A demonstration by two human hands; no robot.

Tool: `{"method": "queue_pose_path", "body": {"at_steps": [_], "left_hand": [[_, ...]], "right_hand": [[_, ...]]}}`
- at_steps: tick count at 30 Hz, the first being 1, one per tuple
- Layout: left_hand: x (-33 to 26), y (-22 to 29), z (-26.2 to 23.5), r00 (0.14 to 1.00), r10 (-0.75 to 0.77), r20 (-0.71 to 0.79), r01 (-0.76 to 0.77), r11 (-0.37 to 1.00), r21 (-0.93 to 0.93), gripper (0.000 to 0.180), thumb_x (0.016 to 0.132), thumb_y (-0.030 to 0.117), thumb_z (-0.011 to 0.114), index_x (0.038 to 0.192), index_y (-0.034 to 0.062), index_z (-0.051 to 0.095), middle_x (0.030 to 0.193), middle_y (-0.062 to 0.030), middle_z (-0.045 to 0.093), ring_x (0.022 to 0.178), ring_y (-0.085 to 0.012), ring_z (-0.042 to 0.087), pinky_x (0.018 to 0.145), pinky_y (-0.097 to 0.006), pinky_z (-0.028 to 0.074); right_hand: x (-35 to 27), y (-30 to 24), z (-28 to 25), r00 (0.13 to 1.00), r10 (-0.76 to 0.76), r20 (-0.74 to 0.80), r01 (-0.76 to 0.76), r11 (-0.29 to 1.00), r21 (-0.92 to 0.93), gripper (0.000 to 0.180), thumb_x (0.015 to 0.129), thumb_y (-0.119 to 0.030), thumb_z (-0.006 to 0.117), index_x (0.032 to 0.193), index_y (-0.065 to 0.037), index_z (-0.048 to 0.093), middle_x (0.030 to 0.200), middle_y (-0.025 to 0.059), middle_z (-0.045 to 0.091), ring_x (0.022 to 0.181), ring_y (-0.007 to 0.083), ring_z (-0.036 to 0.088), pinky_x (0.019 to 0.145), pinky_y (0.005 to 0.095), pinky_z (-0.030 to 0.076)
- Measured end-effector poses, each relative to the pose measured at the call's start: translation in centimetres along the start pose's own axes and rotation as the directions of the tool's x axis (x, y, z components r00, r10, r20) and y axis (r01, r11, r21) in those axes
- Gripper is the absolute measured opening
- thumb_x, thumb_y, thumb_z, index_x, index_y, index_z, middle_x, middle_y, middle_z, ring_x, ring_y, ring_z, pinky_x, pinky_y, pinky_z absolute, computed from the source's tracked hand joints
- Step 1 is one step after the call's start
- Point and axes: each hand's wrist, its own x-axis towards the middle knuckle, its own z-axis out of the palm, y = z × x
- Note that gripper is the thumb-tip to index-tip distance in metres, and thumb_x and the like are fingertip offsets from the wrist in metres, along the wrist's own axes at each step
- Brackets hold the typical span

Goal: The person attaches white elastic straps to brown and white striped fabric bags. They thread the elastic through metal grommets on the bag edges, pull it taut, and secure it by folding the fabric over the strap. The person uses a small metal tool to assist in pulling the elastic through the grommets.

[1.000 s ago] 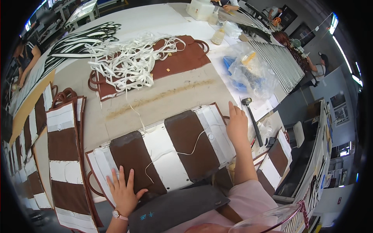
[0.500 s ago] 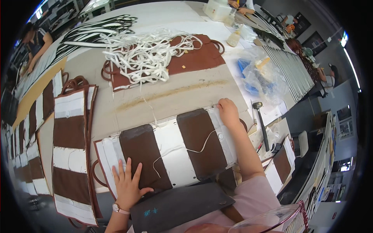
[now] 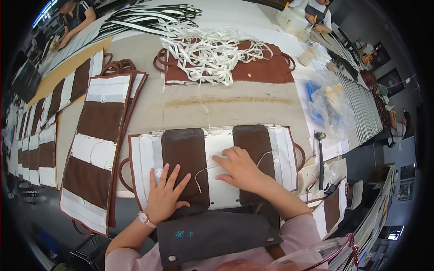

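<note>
Left hand (image 3: 169, 192) is lying flat, fingers spread wide, on the left half of the striped panel (image 3: 219, 144). Right hand (image 3: 241, 169) is resting over the panel's white middle band, fingers loosely bent, thumb standing apart; thin white cord (image 3: 206, 169) is passing under it, can't tell if a finger is pressing it.

Containers: clear plastic bag (image 3: 337, 108) is sitting near the table's (image 3: 253, 113) right edge, showing blue and yellowish contents, can't tell if all are inside or some under. Small bottle (image 3: 306, 57) beyond it is holding something yellowish. White jug (image 3: 293, 20) is standing toward the far right corner, contents hidden.

Panel is lying at the table's near edge, long axis running left-right along that edge, bands crossing it near to far. Left loop handle (image 3: 121, 174) is pointing left, right loop handle (image 3: 302, 156) right. White tape heap (image 3: 203, 56) is lying on a brown piece (image 3: 266, 67) beyond.
</note>
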Motion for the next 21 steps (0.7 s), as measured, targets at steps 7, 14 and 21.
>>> {"method": "queue_pose_path", "body": {"at_steps": [7, 14, 21], "left_hand": [[0.1, 0.2, -0.1, 1.0, -0.005, 0.003, 0.005, 1.0, -0.015, 0.1, 0.063, 0.054, 0.085, 0.15, 0.0242, 0.046, 0.157, -0.0157, 0.035, 0.146, -0.0426, 0.029, 0.113, -0.072, 0.019], [0.0, -0.3, 1.0, 1.0, 0.012, -0.023, -0.012, 1.0, -0.012, 0.089, 0.074, 0.048, 0.081, 0.152, 0.026, 0.043, 0.158, -0.0157, 0.033, 0.144, -0.0435, 0.031, 0.112, -0.071, 0.022], [0.0, -0.3, 1.1, 1.0, 0.018, -0.018, -0.019, 0.999, -0.043, 0.089, 0.073, 0.042, 0.082, 0.151, 0.0253, 0.043, 0.159, -0.0173, 0.032, 0.144, -0.046, 0.029, 0.112, -0.07, 0.022]], "right_hand": [[-0.3, 1.2, 2.9, 0.999, 0.036, -0.035, -0.038, 0.997, -0.061, 0.019, 0.084, -0.01, 0.07, 0.103, -0.007, 0.067, 0.116, 0.011, 0.058, 0.114, 0.032, 0.051, 0.096, 0.0447, 0.041], [0.3, 0.2, 3.1, 0.991, 0.077, -0.106, -0.081, 0.996, -0.038, 0.026, 0.082, -0.01, 0.071, 0.107, -0.006, 0.064, 0.111, 0.0099, 0.058, 0.113, 0.0319, 0.052, 0.096, 0.0455, 0.04], [0.3, 1.2, 3.8, 0.983, 0.037, -0.179, -0.042, 0.999, -0.024, 0.029, 0.08, -0.012, 0.073, 0.107, -0.007, 0.063, 0.105, 0.0092, 0.056, 0.105, 0.0308, 0.053, 0.09, 0.0442, 0.042]]}}
